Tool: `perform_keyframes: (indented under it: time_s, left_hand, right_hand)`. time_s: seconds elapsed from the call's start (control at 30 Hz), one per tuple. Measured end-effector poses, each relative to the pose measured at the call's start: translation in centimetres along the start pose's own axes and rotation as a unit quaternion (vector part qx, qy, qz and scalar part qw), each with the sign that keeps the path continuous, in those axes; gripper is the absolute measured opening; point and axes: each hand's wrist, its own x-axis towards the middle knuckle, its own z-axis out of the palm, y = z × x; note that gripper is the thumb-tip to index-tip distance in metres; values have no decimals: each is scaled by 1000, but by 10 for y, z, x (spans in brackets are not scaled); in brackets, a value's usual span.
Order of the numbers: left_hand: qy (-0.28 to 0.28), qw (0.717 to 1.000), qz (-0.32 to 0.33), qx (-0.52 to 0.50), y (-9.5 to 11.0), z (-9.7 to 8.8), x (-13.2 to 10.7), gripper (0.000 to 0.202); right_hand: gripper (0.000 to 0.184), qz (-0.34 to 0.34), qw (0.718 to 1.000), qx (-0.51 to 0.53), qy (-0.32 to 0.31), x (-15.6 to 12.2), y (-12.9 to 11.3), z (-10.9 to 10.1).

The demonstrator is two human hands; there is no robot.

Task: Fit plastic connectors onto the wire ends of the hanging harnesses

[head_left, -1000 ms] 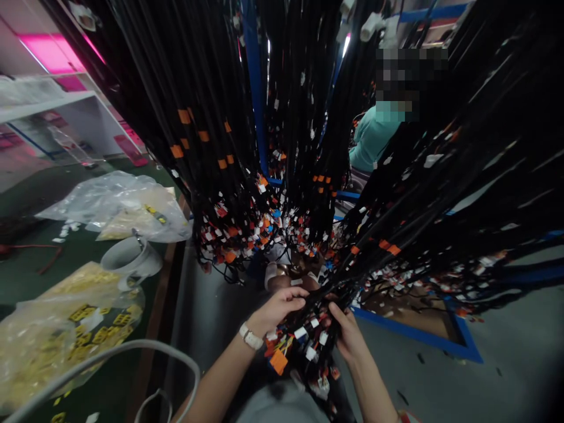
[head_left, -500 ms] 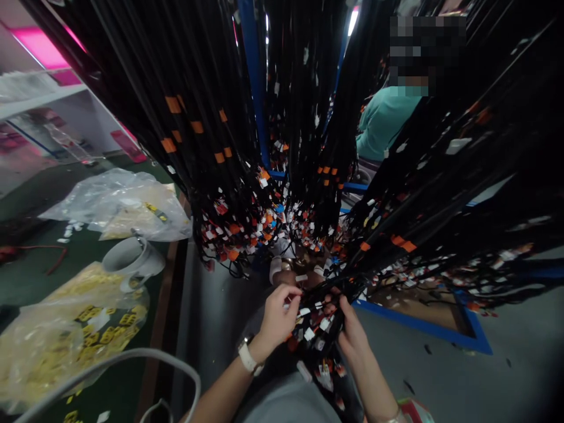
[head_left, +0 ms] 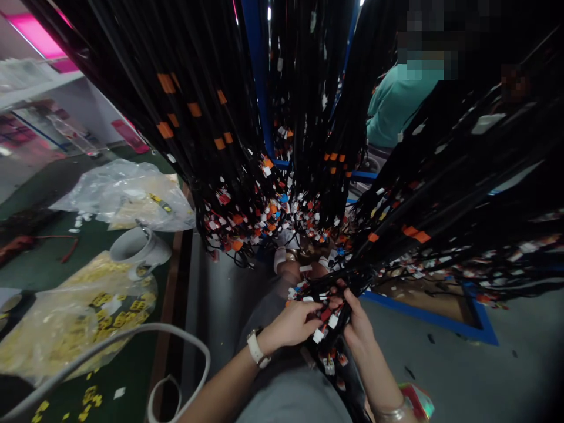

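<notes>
My right hand (head_left: pixel 359 323) is wrapped around the lower end of a bundle of black wire harnesses (head_left: pixel 348 279), its fingers curled behind the wires. White connectors (head_left: pixel 332 321) stick out of the bundle in front of its palm. From the left comes my left hand (head_left: pixel 293 323), with a white-strapped watch (head_left: pixel 256 351) on the wrist. Its thumb and forefinger close in on a small red connector (head_left: pixel 325 315) among the wire ends; the exact contact is hard to see. More connectors (head_left: pixel 329 365) dangle below, over my lap.
Thick hanging harnesses (head_left: pixel 211 70) with orange tags surround a blue frame (head_left: pixel 259 76). On the left, a green-topped table (head_left: pixel 118 329) holds bags of yellow parts (head_left: pixel 57 329) and a grey cup-like container (head_left: pixel 141 249). A person in a teal shirt (head_left: pixel 396 106) sits beyond the harnesses.
My left hand has moved right and slightly down, from the bundle's left edge to the connectors near my right hand. The right hand keeps its hold. The view has shifted slightly.
</notes>
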Motion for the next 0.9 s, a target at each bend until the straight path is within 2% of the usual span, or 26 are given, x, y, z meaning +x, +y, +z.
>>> perform_keyframes:
  time_s: [0.13, 0.23, 0.3, 0.37, 0.5, 0.63, 0.73, 0.83, 0.9]
  left_hand:
    - [-9, 995, -4, -100, -1, 4, 3, 21]
    - [38, 980, -35, -191, -3, 9, 2, 24]
    - [78, 959, -69, -264, -4, 9, 2, 28]
    - [94, 939, -89, -318, -4, 6, 2, 31]
    - [78, 943, -67, -318, -2, 5, 6, 27]
    - [129, 927, -83, -343, -3, 20, 13, 26]
    - [139, 910, -100, -377, -3, 30, 16, 28]
    - [177, 885, -119, -414, 1, 32, 15, 32]
    - [210, 877, -104, -419, 6, 29, 13, 32]
  right_hand:
    - [36, 7, 1000, 3, 10, 0, 2, -1]
    - [36, -18, 1000, -7, 6, 0, 3, 0]
    - [32, -37, 998, -47, 10, -1, 2, 0]
    - [28, -50, 994, -94, 15, -1, 1, -1]
    - [26, -65, 991, -118, 23, -2, 0, -2]
    - [27, -56, 993, -104, 29, -3, 1, -3]
    - [26, -47, 994, -97, 24, -4, 1, -3]
    - [28, -58, 993, -99, 30, -4, 2, -2]
    - [31, -77, 990, -106, 43, -4, 4, -1]
